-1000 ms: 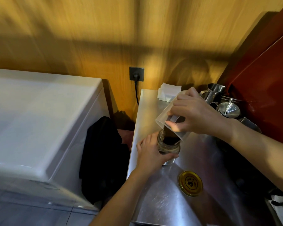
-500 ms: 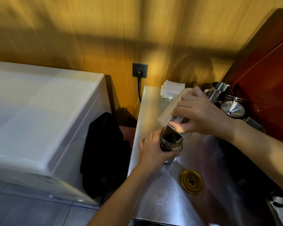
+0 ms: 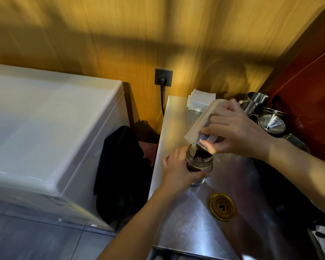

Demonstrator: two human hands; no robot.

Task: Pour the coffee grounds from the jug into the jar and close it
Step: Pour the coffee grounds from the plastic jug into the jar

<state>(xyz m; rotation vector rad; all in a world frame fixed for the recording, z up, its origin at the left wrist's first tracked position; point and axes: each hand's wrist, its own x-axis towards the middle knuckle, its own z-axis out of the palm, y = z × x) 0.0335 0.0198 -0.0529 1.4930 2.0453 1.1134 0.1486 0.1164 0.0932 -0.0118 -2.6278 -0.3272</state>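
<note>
Glass jar at desk centre, clamped by left hand: fragile, slick. Light plastic jug tipped at one o'clock, right hand fingers wrapped mid-wall. Lid waiting, five o'clock.

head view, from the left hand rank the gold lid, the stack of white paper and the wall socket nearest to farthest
From the left hand, which grips the jar:
1. gold lid, flat on the steel counter, down and to the right of the hand.
2. stack of white paper, at the counter's back edge by the wall.
3. wall socket, up on the wooden wall, beyond the counter's back left corner.
</note>
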